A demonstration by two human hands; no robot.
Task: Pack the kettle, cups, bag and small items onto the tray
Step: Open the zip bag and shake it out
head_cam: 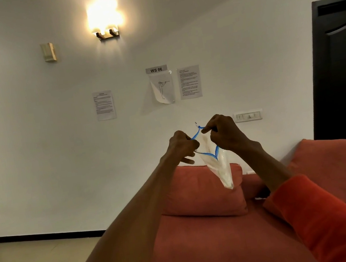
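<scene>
Bag [216, 164]: clear plastic, blue-edged mouth pulled open, held in the air above the sofa cushion [202, 192]. Left hand [182, 147] and right hand [223, 134]: arms outstretched, each grip pinching one side of the mouth.

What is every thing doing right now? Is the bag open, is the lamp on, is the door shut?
bag: clear, blue-rimmed mouth pulled open, held up in the air
left hand: pinches the bag's rim
right hand: pinches the rim's other side
wall lamp: lit
dark door: looks shut
drawing sheet: corner curling off the wall
</scene>
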